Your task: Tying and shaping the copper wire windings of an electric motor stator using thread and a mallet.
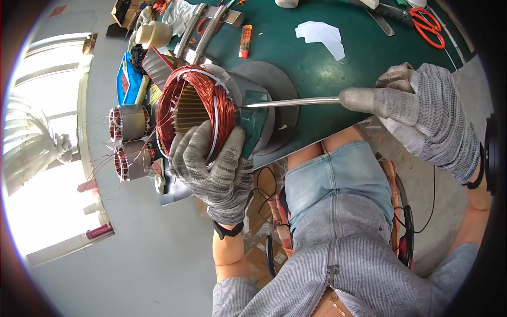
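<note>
A motor stator (227, 79) lies on its side on the green table, its open end facing left. Bulging from that end is a thick ring of red copper winding (224, 113) with white ties. My left hand (214, 169), in a grey knit glove, grips the winding's near lower part, fingers at the opening and thumb on the outside. In my gloved right hand (417, 111) is a long thin metal rod (301, 102). It points left, its tip at the winding's right edge, over a dark green sheet (256, 119). Whether the tip touches the wire I cannot tell.
Two smaller wound stators (129, 122) with loose wires stand at the left. Behind are metal rails (203, 39), a blue tray (129, 79) and an orange-red stick-shaped item (245, 41). White paper (321, 38) and red-handled scissors (428, 27) lie on the far table.
</note>
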A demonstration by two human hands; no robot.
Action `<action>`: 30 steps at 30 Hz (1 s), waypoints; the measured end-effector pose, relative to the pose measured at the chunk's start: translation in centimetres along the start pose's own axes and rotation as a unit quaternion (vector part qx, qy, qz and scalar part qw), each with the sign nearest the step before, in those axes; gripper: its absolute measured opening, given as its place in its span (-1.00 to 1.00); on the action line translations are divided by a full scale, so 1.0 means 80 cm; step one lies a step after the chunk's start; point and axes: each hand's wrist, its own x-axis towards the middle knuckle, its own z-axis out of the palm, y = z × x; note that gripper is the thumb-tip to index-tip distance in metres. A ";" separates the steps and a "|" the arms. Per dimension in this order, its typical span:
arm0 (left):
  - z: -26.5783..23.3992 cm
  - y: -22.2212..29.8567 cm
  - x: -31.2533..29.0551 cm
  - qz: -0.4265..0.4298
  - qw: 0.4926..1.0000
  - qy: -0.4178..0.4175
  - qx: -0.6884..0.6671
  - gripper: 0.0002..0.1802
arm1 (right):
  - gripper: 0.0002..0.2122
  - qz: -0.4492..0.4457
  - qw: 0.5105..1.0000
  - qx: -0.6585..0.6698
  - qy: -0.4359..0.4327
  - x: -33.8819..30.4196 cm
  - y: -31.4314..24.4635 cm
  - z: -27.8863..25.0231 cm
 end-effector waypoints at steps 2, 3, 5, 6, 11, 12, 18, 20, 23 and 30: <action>0.008 -0.002 -0.002 -0.013 1.000 0.015 -0.021 -0.77 | -0.63 -0.021 0.999 -0.034 0.001 0.015 -0.004 -0.005; 0.016 -0.003 -0.004 0.000 0.999 0.038 0.006 -0.76 | -0.63 -0.013 0.998 -0.046 -0.031 0.026 -0.011 -0.023; 0.031 -0.002 -0.004 0.021 0.994 0.088 0.068 -0.74 | -0.62 -0.019 0.997 -0.064 -0.045 0.039 -0.010 -0.035; 0.031 -0.003 -0.003 0.028 0.993 0.090 0.075 -0.70 | -0.61 -0.029 0.997 -0.071 -0.028 0.041 -0.004 -0.033; 0.021 0.014 0.008 0.000 0.997 0.049 0.052 -0.67 | -0.62 -0.100 0.985 -0.118 -0.081 0.085 0.000 -0.059; 0.021 0.013 0.009 -0.001 0.998 0.050 0.045 -0.66 | -0.63 -0.114 0.985 -0.110 -0.068 0.086 0.008 -0.048; 0.023 0.006 0.009 -0.001 0.999 0.036 0.008 -0.59 | -0.76 -0.082 0.987 0.105 -0.090 0.096 0.030 -0.004; 0.019 0.010 0.008 -0.021 0.999 0.029 0.021 -0.62 | -0.76 -0.019 0.976 0.203 -0.071 0.097 0.029 0.013; 0.013 0.014 0.020 -0.026 0.999 0.019 -0.033 -0.53 | -0.87 -0.025 0.985 0.147 -0.083 0.085 0.040 0.036; -0.018 -0.123 0.034 0.090 0.978 -0.042 -0.186 -0.77 | -0.73 -0.013 0.982 0.088 -0.165 0.110 0.042 0.015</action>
